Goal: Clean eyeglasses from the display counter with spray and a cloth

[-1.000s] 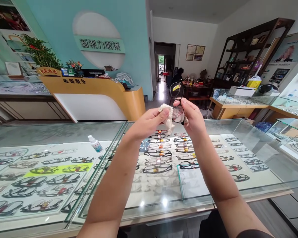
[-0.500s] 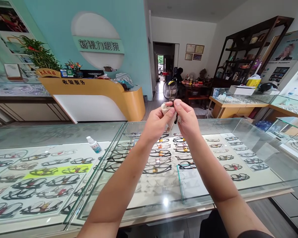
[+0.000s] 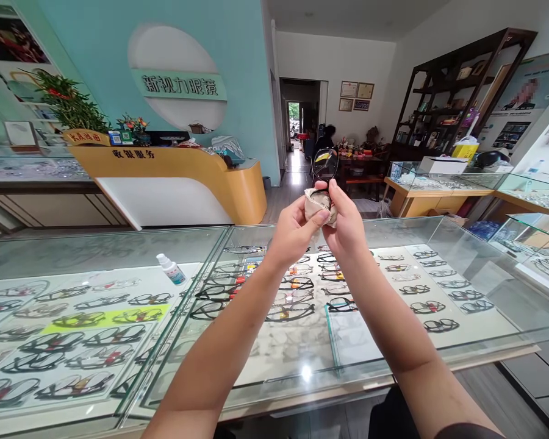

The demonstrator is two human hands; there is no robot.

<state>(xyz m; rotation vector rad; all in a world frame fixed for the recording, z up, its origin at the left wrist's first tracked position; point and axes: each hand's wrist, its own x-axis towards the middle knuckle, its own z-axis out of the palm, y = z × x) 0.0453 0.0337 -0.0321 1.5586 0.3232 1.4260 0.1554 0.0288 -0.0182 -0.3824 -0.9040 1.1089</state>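
I hold a pair of black-framed glasses up at chest height over the glass display counter. My right hand pinches the frame between the lenses, so one lens stands above my fingers. My left hand presses a beige cleaning cloth around the lower lens, which the cloth hides. Both hands touch each other at the cloth.
Rows of glasses frames lie under the counter glass. A small white spray bottle lies on the left counter top. An orange reception desk stands behind, more glass cases at right, and a person sits far back.
The cloth has closed around the lower lens, which showed bare a second ago. Both hands have come together and shifted slightly; the upper lens has tilted to the right.
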